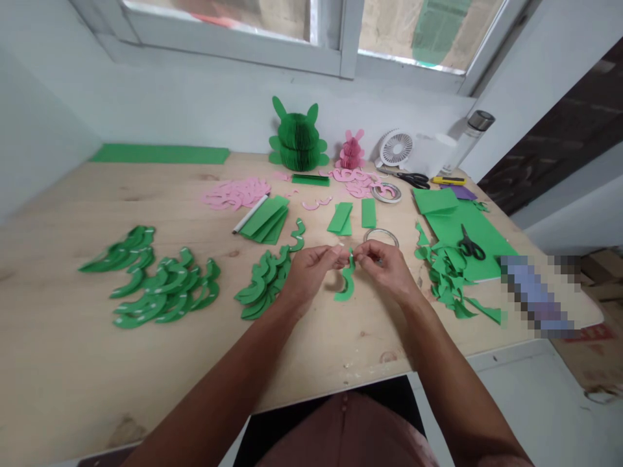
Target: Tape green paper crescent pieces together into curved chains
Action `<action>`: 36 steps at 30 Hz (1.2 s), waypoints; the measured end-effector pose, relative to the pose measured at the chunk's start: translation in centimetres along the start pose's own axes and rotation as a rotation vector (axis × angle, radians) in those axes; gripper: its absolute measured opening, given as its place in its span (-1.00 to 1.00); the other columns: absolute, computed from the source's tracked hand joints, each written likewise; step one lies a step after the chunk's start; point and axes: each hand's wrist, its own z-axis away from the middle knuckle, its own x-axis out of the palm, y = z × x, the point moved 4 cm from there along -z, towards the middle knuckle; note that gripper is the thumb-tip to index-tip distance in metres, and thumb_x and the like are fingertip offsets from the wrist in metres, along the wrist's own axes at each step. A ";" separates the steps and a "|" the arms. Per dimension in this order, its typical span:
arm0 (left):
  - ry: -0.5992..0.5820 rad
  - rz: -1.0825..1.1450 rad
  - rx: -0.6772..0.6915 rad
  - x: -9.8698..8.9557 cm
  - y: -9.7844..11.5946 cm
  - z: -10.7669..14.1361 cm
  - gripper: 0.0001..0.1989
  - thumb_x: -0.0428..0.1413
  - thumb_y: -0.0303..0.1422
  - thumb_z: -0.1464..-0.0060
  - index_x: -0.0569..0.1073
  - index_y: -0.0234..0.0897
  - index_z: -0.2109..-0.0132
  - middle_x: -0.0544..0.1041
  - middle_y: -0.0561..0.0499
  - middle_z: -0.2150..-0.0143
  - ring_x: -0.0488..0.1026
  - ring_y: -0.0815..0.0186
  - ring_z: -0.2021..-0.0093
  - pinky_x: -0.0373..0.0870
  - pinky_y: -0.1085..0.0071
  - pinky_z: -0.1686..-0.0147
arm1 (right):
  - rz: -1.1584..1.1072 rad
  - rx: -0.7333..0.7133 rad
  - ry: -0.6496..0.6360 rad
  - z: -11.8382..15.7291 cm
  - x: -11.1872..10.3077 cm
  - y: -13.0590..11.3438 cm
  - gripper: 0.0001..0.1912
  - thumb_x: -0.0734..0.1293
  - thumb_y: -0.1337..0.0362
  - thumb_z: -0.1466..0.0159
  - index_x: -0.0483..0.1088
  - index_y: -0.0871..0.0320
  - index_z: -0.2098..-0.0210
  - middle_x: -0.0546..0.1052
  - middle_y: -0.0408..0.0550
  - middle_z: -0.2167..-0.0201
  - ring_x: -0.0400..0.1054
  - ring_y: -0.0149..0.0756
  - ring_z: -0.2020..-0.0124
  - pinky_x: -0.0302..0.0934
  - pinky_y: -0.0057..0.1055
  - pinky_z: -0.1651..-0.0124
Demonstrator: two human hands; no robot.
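Head view: your left hand [311,272] and right hand [382,269] meet above the middle of the wooden table [63,272], with the fingertips close together. Your right thumb and forefinger pinch the top of a green strip [346,285], while your left fingertips are pressed together just beside it; you cannot tell whether they hold it too. The strip hangs from that pinch with its long axis running down toward you, and its lower end curls to the left. It lies between your hands and over the table, directly in front of you. Three heaps of green crescents [263,282] lie to your left, and two heaps of pink crescents [236,193] lie farther ahead. Nearest your hands is a tape roll [381,239], with a second tape roll [386,192] beyond it. There are two pairs of scissors: one [471,245] rests on a green sheet [487,240] to your right, and the other [413,180] lies near the back edge. Green offcuts [450,279] are piled at the sheet's near edge. Two paper rabbits stand at the back, one green [298,135] and one pink [350,152], beside a small white fan [396,148] and a bottle [470,133].
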 end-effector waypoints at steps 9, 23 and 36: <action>-0.001 0.060 -0.036 0.0 0.1 -0.1 -0.66 0.15 -0.10 0.08 0.57 -0.33 0.39 0.59 -0.13 0.38 0.51 0.25 0.33 0.42 0.34 0.24 | -0.020 0.019 0.006 0.0 0.1 0.3 -0.88 0.25 0.27 -0.12 0.38 0.18 0.41 0.41 -0.15 0.54 0.21 -0.43 0.52 0.09 -0.47 0.41; -0.016 0.128 -0.054 0.1 0.0 -0.1 -0.71 0.16 -0.16 0.09 0.54 -0.34 0.42 0.58 -0.10 0.40 0.50 0.27 0.35 0.40 0.36 0.28 | -0.021 0.004 0.021 -0.2 0.3 0.8 -0.89 0.26 0.27 -0.10 0.38 0.18 0.44 0.40 -0.17 0.56 0.19 -0.44 0.53 0.08 -0.49 0.42; -0.020 0.105 -0.075 0.1 -0.2 0.0 -0.74 0.14 -0.22 0.05 0.57 -0.35 0.35 0.58 -0.10 0.39 0.50 0.29 0.33 0.36 0.39 0.26 | -0.025 0.024 0.018 -0.3 0.4 1.1 -0.89 0.27 0.27 -0.09 0.37 0.18 0.45 0.41 -0.17 0.55 0.19 -0.45 0.54 0.08 -0.49 0.43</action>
